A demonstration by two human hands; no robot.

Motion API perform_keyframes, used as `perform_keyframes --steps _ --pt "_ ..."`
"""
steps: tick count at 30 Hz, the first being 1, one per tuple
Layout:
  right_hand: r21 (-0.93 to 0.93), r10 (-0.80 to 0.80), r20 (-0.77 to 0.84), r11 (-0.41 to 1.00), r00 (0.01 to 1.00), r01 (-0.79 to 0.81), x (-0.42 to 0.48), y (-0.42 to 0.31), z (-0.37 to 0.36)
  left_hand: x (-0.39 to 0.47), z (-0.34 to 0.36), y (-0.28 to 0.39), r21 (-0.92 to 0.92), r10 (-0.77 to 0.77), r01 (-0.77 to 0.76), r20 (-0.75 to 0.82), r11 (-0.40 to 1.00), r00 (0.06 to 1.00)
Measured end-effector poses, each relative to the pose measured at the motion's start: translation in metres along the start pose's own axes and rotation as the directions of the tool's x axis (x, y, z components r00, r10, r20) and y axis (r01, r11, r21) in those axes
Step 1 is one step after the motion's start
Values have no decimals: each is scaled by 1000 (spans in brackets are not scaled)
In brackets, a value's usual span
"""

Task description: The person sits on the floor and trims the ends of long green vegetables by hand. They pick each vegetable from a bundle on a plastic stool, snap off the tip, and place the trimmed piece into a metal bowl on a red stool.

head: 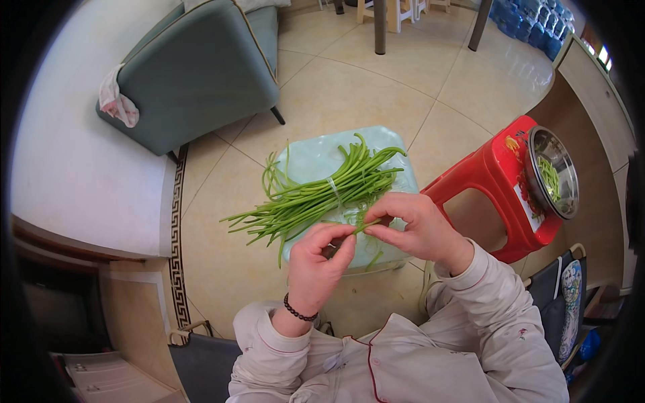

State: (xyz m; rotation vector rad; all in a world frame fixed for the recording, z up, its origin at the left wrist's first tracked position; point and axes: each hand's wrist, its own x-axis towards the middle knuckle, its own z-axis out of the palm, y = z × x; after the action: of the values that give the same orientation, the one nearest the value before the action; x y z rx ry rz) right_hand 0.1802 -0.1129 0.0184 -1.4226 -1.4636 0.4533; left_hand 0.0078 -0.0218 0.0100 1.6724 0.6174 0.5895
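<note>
Between both hands is a short piece of green stem (361,229), which looks like a garlic scape. My left hand (322,252), with a dark bead bracelet at its wrist, pinches one end between thumb and finger. The other end is pinched by my right hand (410,224). Just beyond lies a bundle of long garlic scapes (302,194), tied with a clear band, on a pale blue-green stool (312,156). Loose scraps and thin peelings are scattered on the stool near my fingers. Short cut pieces (548,176) lie in a steel bowl (567,194) at the right.
The bowl stands on a red plastic stool (466,176) to my right. A grey-green sofa (201,75) with a cloth (116,98) over its arm is at the upper left. Table legs (379,30) and packs of water bottles (534,22) are farther back.
</note>
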Motion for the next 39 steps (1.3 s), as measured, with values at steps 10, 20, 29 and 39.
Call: perform_keyframes --steps 10,20,29,39 --pt "-445 -462 -236 833 855 328 -9 -4 33 -3 10 -1 -137 72 -98 -187 986 980" --pt "-526 -538 -229 769 811 362 -9 -1 39 -4 18 -10 -456 -63 -22 -169 890 984" --pt "-225 -190 -307 967 933 123 -8 -14 42 0 10 -9 -503 -73 -23 -170 864 983" --pt "469 436 187 748 880 -470 -10 -17 16 1 2 -6 -45 203 -215 -185 976 962"
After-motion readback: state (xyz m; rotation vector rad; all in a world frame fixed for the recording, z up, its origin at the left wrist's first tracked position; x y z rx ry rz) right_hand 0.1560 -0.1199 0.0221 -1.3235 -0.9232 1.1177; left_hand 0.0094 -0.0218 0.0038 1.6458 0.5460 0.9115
